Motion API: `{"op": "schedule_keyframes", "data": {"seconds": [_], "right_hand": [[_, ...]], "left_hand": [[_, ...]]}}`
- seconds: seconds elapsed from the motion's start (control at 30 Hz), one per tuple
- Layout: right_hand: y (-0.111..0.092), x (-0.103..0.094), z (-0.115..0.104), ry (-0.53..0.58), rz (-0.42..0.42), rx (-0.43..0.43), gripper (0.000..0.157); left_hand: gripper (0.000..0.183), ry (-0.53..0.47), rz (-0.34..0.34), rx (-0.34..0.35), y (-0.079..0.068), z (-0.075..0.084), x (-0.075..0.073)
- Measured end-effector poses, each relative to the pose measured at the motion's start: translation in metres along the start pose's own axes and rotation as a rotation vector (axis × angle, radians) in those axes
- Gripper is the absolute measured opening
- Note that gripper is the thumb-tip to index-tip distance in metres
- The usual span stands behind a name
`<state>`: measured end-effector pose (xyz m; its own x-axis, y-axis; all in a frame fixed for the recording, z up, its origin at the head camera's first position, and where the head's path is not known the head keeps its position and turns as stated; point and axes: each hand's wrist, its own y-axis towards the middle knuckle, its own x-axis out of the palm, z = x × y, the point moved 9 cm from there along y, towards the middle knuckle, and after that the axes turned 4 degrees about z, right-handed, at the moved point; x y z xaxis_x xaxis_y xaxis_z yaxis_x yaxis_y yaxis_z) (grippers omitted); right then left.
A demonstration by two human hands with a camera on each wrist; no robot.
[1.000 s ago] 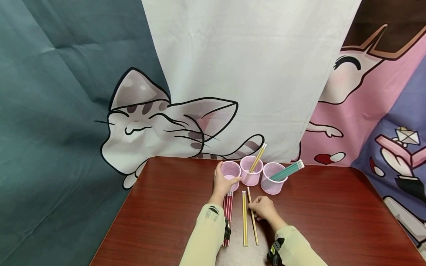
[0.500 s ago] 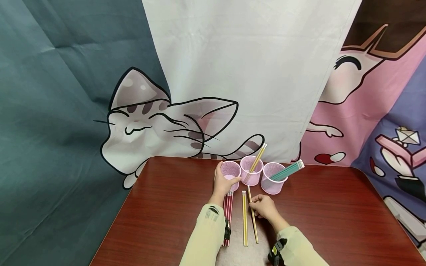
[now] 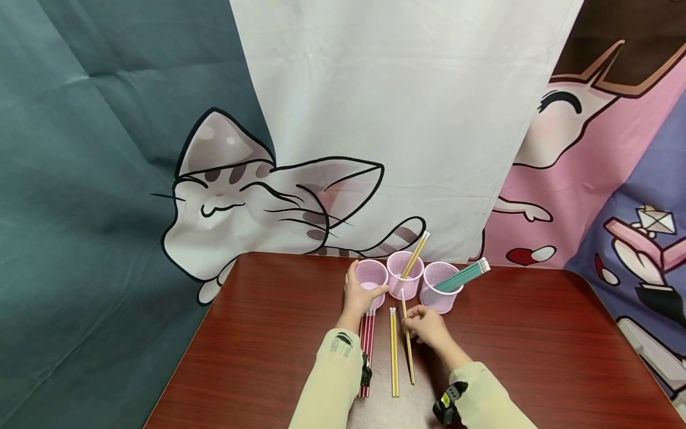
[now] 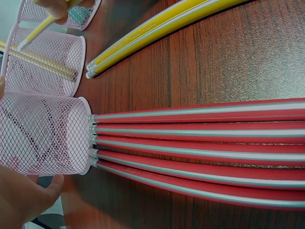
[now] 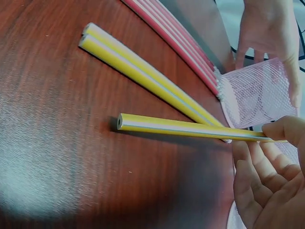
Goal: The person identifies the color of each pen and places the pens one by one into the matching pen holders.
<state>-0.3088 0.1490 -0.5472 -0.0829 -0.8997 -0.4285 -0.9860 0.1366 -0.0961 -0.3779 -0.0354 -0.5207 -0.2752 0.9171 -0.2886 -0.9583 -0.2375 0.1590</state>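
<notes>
My left hand [image 3: 360, 298] holds the leftmost pink mesh cup [image 3: 372, 269], thumb at its near side and fingers along its left. No pencils show inside that cup. My right hand [image 3: 427, 328] pinches a yellow pencil [image 5: 190, 128] between thumb and fingers, just off the table. Its eraser end points at the middle mesh cup [image 3: 411, 291], which has yellow pencils [image 3: 416, 253] leaning in it. Left of the held pencil, two yellow pencils [image 3: 394, 357] lie side by side. Several red pencils [image 4: 200, 142] lie in a row before the left cup, partly hidden by the left arm in the head view.
The right mesh cup [image 3: 436, 304] holds a bundle of teal pencils [image 3: 462, 277] leaning right. All three cups stand in a row near the back edge of the brown wooden table [image 3: 268, 345]. A printed cloth [image 3: 418, 107] hangs behind the table.
My right hand has moved the yellow pencil away from me toward the middle cup and lifted it slightly. The left hand and the cups have stayed in place.
</notes>
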Motion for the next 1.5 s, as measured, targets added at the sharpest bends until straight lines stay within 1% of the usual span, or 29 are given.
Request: {"op": "schedule_keyframes", "data": {"seconds": [0.27, 0.53, 0.67, 0.83, 0.97, 1.13, 1.3, 1.37, 1.5], "right_hand": [[0.007, -0.011, -0.016, 0.006, 0.010, -0.023, 0.010], [0.015, -0.023, -0.037, -0.002, -0.002, -0.049, 0.012], [0.020, -0.030, -0.047, -0.007, 0.000, -0.078, 0.015], [0.027, -0.037, -0.060, -0.026, -0.004, -0.117, 0.015], [0.030, -0.042, -0.068, -0.027, -0.003, -0.128, 0.015], [0.032, -0.045, -0.075, -0.037, 0.003, -0.129, 0.016], [0.034, -0.050, -0.083, -0.089, 0.028, -0.149, 0.017], [0.036, -0.053, -0.087, -0.089, 0.036, -0.155, 0.017], [0.039, -0.057, -0.091, -0.047, 0.037, -0.150, 0.016]], "left_hand": [[0.099, 0.013, 0.004, 0.004, 0.001, -0.001, -0.001], [0.098, 0.015, 0.016, 0.035, 0.001, 0.001, -0.001], [0.098, 0.013, 0.015, 0.033, 0.002, 0.001, -0.001], [0.098, 0.012, 0.008, 0.020, 0.002, -0.001, 0.000], [0.098, 0.005, 0.004, 0.008, 0.001, -0.001, 0.000], [0.098, 0.014, 0.009, 0.015, 0.001, -0.002, 0.000], [0.098, 0.019, 0.005, 0.008, 0.002, -0.003, 0.001], [0.098, 0.018, 0.003, 0.006, 0.002, -0.004, 0.001], [0.099, 0.022, 0.008, 0.013, 0.001, -0.003, 0.000]]}}
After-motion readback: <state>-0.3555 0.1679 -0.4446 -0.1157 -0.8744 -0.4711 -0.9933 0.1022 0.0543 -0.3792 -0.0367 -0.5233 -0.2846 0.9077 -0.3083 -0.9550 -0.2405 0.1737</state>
